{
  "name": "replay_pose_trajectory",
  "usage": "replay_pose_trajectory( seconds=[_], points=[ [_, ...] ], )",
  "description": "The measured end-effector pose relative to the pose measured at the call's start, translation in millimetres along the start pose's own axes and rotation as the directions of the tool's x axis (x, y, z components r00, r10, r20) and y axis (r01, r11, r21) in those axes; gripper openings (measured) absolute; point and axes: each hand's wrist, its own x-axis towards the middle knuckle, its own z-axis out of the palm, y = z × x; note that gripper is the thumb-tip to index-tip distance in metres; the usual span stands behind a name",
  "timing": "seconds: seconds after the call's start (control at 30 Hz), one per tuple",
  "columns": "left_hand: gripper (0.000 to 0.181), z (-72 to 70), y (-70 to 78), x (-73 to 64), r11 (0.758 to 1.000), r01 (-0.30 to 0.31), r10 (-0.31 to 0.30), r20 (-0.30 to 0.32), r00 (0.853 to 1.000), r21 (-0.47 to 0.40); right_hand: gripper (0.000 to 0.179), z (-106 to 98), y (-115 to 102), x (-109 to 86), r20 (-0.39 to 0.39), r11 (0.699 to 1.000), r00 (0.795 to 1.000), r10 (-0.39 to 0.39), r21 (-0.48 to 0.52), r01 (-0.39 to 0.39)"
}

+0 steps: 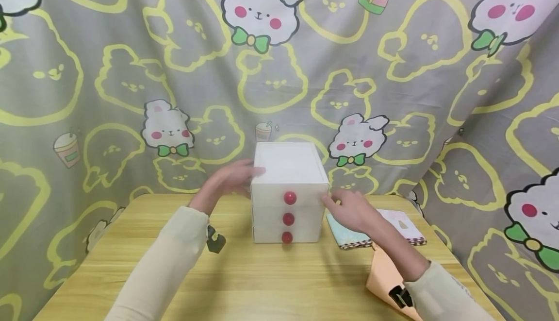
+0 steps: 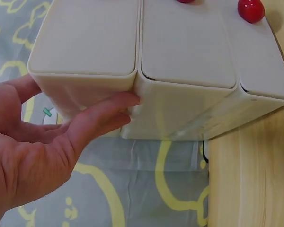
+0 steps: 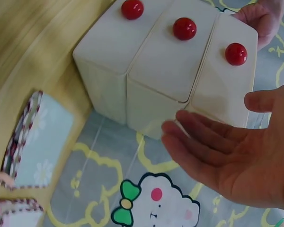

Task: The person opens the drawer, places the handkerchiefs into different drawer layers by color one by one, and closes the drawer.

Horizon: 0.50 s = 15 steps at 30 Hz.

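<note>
A white three-drawer box (image 1: 286, 163) stands upright on the table, its front towards me. Each drawer front carries a round red knob (image 1: 290, 198), and all three drawers look closed. My left hand (image 1: 231, 176) is at the box's left upper side; in the left wrist view its extended fingers (image 2: 106, 111) touch the side wall near the seam below the top drawer. At the right upper side is my right hand (image 1: 351, 209), palm facing the box, fingers (image 3: 199, 151) loosely extended with nothing held. Whether its fingertips touch the wall, I cannot tell.
Right of the box lie a folded light-blue cloth (image 1: 347, 233) and a pale pink cloth (image 1: 403, 226), both with checked edging. A peach-coloured item (image 1: 384, 277) sits under my right forearm. Behind the wooden table (image 1: 262, 282) hangs a patterned grey curtain (image 1: 279, 78).
</note>
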Motion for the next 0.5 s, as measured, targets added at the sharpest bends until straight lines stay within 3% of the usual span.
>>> replay_pose_trajectory(
  seconds=[0.1,0.2,0.33,0.5],
  points=[
    [0.059,-0.1,-0.8,0.2,1.0,-0.002,0.002,-0.006,1.0,-0.003,0.056,2.2,-4.0,1.6,0.081,0.99,0.997,0.003,0.139,-0.014],
    [0.06,-0.1,-1.7,0.7,1.0,-0.004,0.004,-0.014,1.0,-0.015,0.053,4.3,-7.6,3.4,0.165,0.955,0.986,-0.009,0.295,-0.041],
    [0.062,-0.1,-2.9,1.6,1.0,0.0,0.0,-0.032,0.999,-0.024,0.055,6.2,-11.4,5.3,0.234,0.879,0.971,-0.044,0.471,-0.074],
    [0.069,-0.2,-4.6,2.1,0.999,0.017,-0.02,-0.077,0.997,-0.04,0.059,10.1,-13.0,6.4,0.297,0.764,0.95,-0.1,0.635,-0.118]
  ],
)
